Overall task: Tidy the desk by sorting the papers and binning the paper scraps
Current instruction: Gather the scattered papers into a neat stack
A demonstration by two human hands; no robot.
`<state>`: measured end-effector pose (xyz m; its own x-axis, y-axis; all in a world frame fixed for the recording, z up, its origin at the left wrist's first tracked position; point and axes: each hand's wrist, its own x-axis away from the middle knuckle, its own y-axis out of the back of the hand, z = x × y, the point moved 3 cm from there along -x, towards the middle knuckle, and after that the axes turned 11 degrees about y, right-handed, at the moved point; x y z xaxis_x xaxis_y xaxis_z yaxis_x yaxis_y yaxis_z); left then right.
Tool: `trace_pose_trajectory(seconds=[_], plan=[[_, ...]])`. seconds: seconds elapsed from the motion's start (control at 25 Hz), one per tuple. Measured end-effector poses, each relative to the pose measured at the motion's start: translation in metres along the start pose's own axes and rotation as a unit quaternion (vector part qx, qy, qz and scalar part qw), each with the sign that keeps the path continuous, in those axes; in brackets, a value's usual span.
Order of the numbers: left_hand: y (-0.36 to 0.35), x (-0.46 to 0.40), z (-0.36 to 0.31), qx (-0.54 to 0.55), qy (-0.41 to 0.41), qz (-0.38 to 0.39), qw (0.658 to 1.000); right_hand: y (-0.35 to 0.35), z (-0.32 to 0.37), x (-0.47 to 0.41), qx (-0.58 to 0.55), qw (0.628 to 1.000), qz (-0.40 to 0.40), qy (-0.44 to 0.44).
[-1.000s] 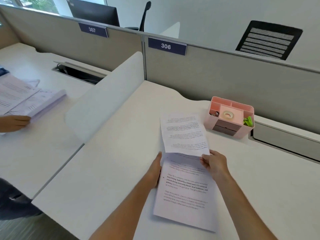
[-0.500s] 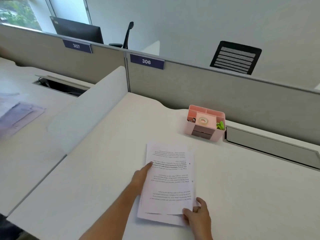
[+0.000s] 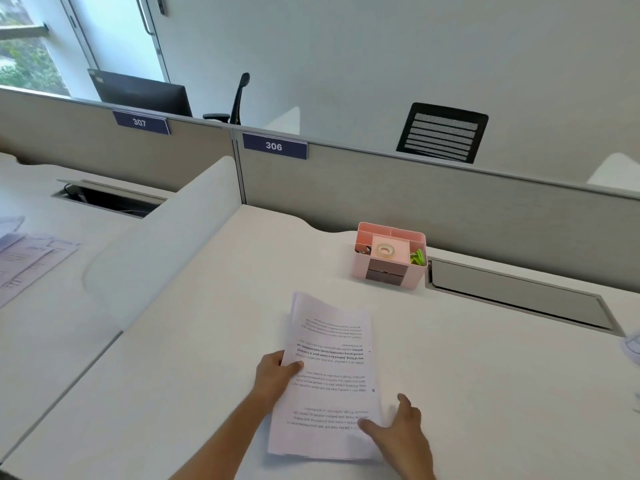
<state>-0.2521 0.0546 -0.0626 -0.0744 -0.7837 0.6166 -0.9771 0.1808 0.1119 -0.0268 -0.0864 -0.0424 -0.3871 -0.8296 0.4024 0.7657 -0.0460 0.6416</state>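
Observation:
A stack of printed papers [image 3: 330, 372] lies flat on the white desk [image 3: 194, 358], its text upside down to me. My left hand [image 3: 275, 374] grips the stack's left edge, thumb on top of the sheets. My right hand [image 3: 398, 433] rests at the stack's lower right corner with fingers spread, thumb tip on the paper. A crumpled white paper scrap [image 3: 632, 344] shows at the far right edge of the desk, partly cut off.
A pink desk organiser [image 3: 389, 254] with tape and green clips stands behind the papers. A closed cable tray [image 3: 519, 292] runs to its right. A white divider [image 3: 162, 237] separates the neighbouring desk, where more papers [image 3: 24, 258] lie. Grey partitions back both desks.
The two separate sheets have been brought together into one stack. My left hand slid down its left edge, my right hand moved to the lower right corner and opened. The view tilted up.

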Motion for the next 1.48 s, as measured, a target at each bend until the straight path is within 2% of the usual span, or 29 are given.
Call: trace_pose_trajectory(seconds=[0.12,0.28,0.4,0.48,0.72,0.88,1.0,1.12,1.36,1.48], plan=[[-0.001,0.017,-0.008,0.017,-0.053,0.016,0.998,0.021,0.008,-0.021,-0.111,0.992,-0.017,0.059],[-0.003,0.046,-0.033,0.079,-0.111,0.066,0.988,0.056,0.037,-0.042,-0.267,0.948,-0.055,0.164],[-0.005,0.062,-0.054,0.074,-0.152,0.094,0.981,0.073,0.052,-0.048,-0.379,0.892,0.012,0.245],[-0.003,0.065,-0.066,0.046,-0.174,0.094,0.979,0.080,0.058,-0.047,-0.425,0.867,0.021,0.259],[0.004,0.061,-0.100,-0.034,-0.185,0.134,0.973,0.077,0.080,-0.032,-0.415,0.865,-0.091,0.268],[0.000,0.062,-0.105,0.006,-0.191,0.112,0.975,0.056,0.087,-0.013,-0.391,0.863,-0.159,0.277],[-0.002,0.061,-0.100,0.048,-0.227,0.038,0.972,0.048,0.087,-0.006,-0.397,0.851,-0.175,0.296],[-0.001,0.058,-0.094,0.088,-0.241,0.014,0.967,0.045,0.085,-0.007,-0.404,0.842,-0.176,0.309],[-0.003,0.041,-0.073,0.076,-0.150,0.023,0.985,0.021,0.076,-0.022,-0.366,0.892,-0.113,0.241],[-0.005,0.040,-0.068,0.073,-0.161,0.006,0.984,0.022,0.076,-0.025,-0.371,0.890,-0.122,0.234]])
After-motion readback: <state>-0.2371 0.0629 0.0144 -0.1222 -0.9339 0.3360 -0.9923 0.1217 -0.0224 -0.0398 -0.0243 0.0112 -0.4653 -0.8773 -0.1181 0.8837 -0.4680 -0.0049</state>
